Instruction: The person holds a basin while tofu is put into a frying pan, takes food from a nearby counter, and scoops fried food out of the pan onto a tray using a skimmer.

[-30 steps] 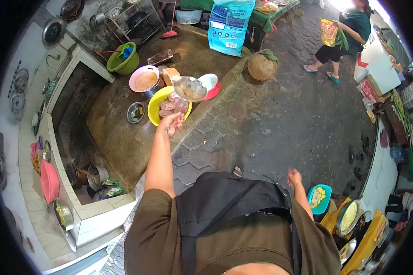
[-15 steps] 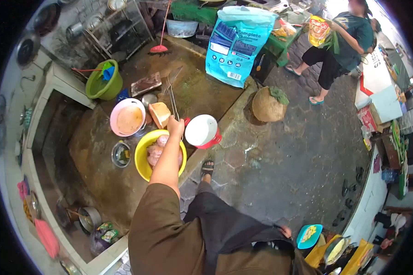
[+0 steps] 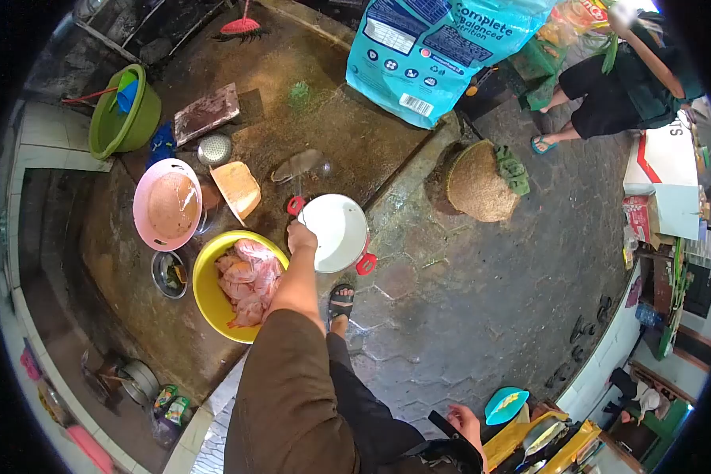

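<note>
My left hand (image 3: pixel 302 237) is closed round a long thin metal utensil (image 3: pixel 300 201), at the edge of a white pot with red handles (image 3: pixel 336 233). The utensil's far end is blurred over the wet floor. Just left of my forearm, a yellow basin (image 3: pixel 205 304) holds raw pieces of chicken (image 3: pixel 249 276). Low in the view, my right hand (image 3: pixel 464 423) hangs beside my body with its fingers loosely apart. A black strap end (image 3: pixel 442 423) shows next to it.
A pink basin of cloudy liquid (image 3: pixel 166 207), an orange-tan container (image 3: pixel 237 189), a small metal bowl (image 3: pixel 168 274) and a green tub (image 3: pixel 130 126) stand leftward. A woven basket (image 3: pixel 478 182) and large blue bag (image 3: pixel 419 71) are ahead. Another person (image 3: pixel 616 87) stands far right.
My left hand has come down and lies beside the white pot with the utensil. My view has tilted down and turned. More of my right hand shows. The chicken is less covered by my arm.
</note>
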`<state>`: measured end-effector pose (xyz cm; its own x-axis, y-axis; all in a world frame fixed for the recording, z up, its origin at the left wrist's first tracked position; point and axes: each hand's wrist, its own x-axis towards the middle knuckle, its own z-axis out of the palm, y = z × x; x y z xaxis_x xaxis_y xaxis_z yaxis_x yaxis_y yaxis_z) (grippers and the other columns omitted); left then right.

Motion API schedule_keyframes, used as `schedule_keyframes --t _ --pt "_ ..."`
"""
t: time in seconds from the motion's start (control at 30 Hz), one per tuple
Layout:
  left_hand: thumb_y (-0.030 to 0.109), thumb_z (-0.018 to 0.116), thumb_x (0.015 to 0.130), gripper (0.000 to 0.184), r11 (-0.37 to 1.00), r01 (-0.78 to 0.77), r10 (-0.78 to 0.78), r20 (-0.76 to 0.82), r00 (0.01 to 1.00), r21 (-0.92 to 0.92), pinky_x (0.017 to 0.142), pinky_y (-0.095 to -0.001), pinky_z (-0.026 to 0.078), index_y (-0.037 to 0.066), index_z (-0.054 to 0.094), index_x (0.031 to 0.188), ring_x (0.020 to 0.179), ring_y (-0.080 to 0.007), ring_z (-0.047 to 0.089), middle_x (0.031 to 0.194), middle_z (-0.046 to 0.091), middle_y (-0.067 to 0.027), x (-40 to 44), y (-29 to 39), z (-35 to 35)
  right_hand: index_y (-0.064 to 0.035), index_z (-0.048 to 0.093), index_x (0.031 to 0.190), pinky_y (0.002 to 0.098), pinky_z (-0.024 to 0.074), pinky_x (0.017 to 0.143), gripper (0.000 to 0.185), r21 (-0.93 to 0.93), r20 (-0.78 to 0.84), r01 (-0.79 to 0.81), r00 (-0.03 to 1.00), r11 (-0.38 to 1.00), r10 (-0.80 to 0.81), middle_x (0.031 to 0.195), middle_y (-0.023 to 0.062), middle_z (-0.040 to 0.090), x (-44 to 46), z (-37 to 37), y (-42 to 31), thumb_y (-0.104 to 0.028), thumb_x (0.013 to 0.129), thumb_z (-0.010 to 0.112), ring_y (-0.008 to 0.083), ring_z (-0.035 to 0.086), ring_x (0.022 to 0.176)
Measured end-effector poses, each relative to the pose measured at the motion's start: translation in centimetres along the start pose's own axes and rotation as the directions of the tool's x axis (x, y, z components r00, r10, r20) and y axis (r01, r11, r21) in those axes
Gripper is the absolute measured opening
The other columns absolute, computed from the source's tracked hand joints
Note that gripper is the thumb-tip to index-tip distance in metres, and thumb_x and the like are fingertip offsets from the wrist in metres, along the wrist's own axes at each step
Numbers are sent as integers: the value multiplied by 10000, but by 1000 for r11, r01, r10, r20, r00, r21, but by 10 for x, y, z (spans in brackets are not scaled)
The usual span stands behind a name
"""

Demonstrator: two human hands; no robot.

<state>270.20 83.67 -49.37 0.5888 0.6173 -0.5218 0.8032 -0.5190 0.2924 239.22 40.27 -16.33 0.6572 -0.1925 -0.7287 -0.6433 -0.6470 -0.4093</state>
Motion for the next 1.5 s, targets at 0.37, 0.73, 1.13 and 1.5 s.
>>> schedule_keyframes --t 0.37,0.73,1.13,1.5 --pt "151 510 816 273 863 -232 161 192 968 449 846 -403 494 -6 599 1021 1001 -339 594 1085 602 -185 68 -37 32 -110 640 1010 358 501 700 253 -172 20 -131 990 976 136 842 135 643 -48 22 141 -205 784 582 280 635 770" --pt "272 492 853 236 761 -648 649 -72 758 33 697 -362 445 61 598 852 787 -240 534 853 581 -113 -192 72 58 -95 567 1116 399 457 821 379 128 -76 -96 991 987 106 982 124 619 -109 72 329 -159 744 530 305 582 941" --pt "306 440 913 261 790 102 487 719 496 -605 538 -286 382 112 505 751 568 -133 421 677 507 -1 -497 103 122 -71 628 722 403 478 736 273 705 -346 -535 315 466 884 798 149 644 -335 100 602 -326 645 689 319 611 805" --pt "225 465 938 244 805 287 449 849 280 -520 510 -210 454 52 499 769 567 -120 485 640 500 -20 -818 223 283 -125 638 1012 432 436 903 275 927 -135 -311 249 211 959 1228 116 464 -304 62 655 -144 743 589 342 496 1099"
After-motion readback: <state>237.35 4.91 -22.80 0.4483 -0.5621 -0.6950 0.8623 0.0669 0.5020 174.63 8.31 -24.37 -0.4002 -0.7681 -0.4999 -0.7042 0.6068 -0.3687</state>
